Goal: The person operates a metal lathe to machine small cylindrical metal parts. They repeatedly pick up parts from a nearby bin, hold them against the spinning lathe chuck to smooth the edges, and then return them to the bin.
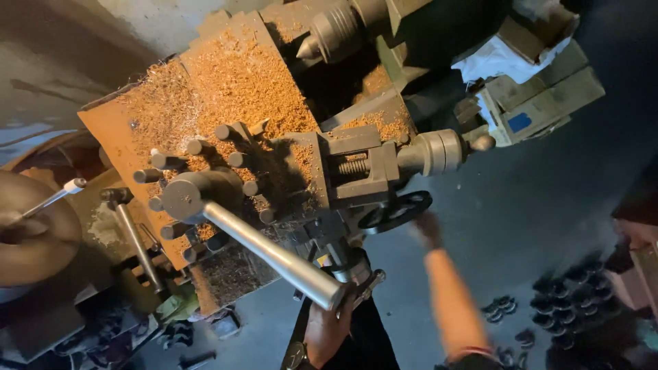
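Handwheel (396, 211) just above blurred right hand (428, 229), grip unclear; left hand (327, 327) closed on lever (356, 291) below long steel handle (271, 253). Orange shavings (240, 82) farther up on lathe.

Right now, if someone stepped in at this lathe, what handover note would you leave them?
Left hand: gripping the end of the long steel handle of the tool post.
Right hand: blurred, at the black handwheel; grip cannot be told.
Carriage is covered in brass-coloured chips.
Tailstock centre stands apart from the tool post.
Dark round parts lie on the floor at right.
Done or left: cannot be told from this view.
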